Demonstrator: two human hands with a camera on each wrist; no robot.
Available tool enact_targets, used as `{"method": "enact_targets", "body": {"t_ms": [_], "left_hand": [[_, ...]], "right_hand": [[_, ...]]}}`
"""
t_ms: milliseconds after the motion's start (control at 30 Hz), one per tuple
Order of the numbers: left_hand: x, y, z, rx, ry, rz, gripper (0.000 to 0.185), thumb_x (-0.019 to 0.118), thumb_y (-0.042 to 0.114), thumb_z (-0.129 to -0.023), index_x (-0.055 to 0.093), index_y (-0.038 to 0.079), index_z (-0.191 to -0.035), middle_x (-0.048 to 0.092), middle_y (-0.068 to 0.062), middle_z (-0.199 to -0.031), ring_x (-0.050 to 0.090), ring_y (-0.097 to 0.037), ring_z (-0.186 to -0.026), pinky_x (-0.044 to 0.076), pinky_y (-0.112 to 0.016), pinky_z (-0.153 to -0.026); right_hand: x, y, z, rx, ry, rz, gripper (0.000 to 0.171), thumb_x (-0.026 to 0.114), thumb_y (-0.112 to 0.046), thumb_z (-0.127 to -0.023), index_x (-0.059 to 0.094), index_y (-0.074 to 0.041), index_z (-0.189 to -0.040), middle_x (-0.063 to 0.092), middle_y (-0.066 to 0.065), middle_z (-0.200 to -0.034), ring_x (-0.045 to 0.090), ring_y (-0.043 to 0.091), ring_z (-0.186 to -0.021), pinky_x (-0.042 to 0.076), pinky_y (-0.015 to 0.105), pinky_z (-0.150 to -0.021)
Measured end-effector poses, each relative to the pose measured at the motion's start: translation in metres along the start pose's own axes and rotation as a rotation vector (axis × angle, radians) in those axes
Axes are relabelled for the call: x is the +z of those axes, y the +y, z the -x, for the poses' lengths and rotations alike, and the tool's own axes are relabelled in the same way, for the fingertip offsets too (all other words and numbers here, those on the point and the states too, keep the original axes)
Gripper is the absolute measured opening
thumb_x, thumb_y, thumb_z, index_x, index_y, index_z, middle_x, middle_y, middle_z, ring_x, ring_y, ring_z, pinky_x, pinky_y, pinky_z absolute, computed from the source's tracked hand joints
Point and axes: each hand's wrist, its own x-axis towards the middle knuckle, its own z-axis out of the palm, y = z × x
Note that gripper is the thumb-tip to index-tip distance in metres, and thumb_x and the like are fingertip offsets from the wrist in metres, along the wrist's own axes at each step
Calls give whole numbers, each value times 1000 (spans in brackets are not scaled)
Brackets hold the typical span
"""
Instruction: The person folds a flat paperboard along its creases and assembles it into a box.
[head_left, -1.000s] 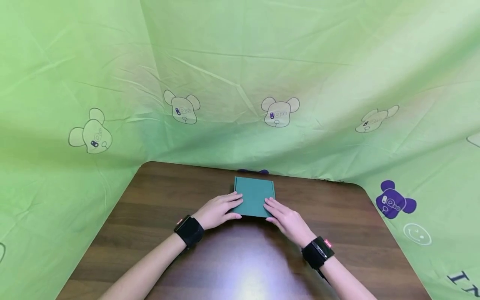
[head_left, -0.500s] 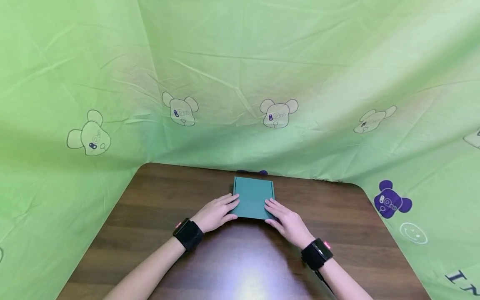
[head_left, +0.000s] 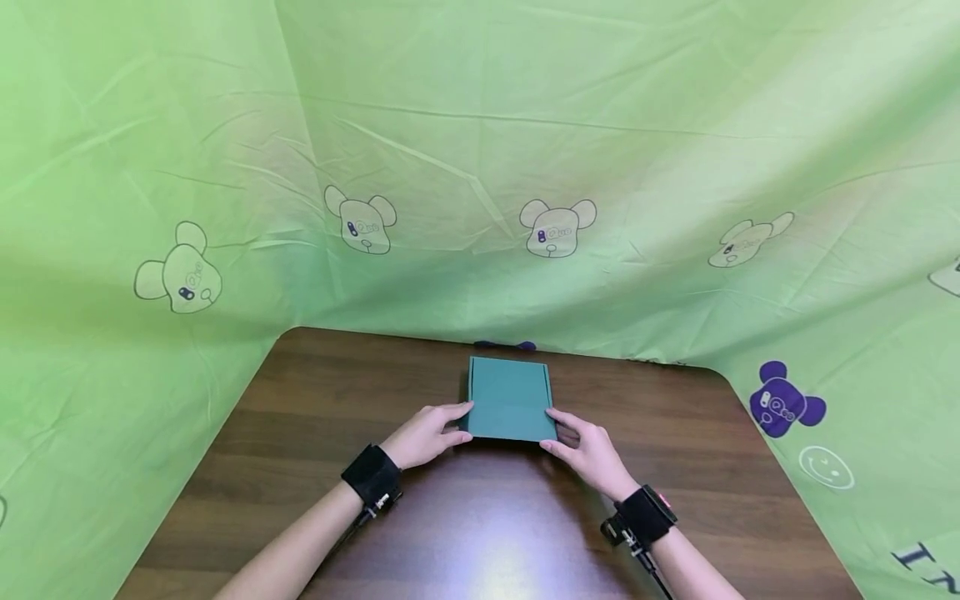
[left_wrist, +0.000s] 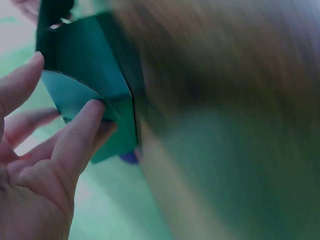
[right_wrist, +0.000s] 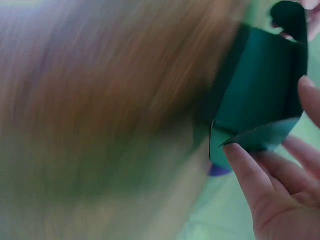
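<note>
A flat teal cardboard box [head_left: 510,400] lies near the far edge of the table, its top panel down. My left hand [head_left: 429,436] grips its left side near the front corner, thumb and fingers bent around the edge. On the opposite side, my right hand [head_left: 592,454] grips the right front corner likewise. Both wrist views show the box's near end, with a recessed dark green panel [left_wrist: 82,52] and a curved side flap [left_wrist: 72,92]. Fingertips touch this flap on the left and a matching flap [right_wrist: 267,135] on the right. The box's inside is hidden.
The brown wood-grain table [head_left: 315,383] has rounded far corners. A green cloth [head_left: 450,125] printed with bear heads hangs behind it and along both sides. Black bands with cables sit on both wrists.
My hands have slid from the box's top to its left and right sides. Both wrists have turned, so thumbs and fingers now hold the front corners. The box has barely moved.
</note>
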Motion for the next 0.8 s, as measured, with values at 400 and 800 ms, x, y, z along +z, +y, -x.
{"method": "enact_targets", "body": {"t_ms": [400,800], "left_hand": [[15,-5,-8,-67,100,400,65,66,14,-96,35,6,-153,39,-26,-152,47,-39,-135,44,-46,-105],[26,-5,-14,-93,182,435,60,63,9,-97,38,2,-151,41,-27,-150,51,-42,-130,48,-43,-102]], "right_hand": [[8,0,-2,183,17,-310,71,80,-23,-85,47,-9,-147,47,19,-149,51,36,-133,48,36,-103],[11,3,-6,229,53,-403,65,73,-18,-91,45,-6,-148,47,20,-149,47,34,-137,45,31,-105]]}}
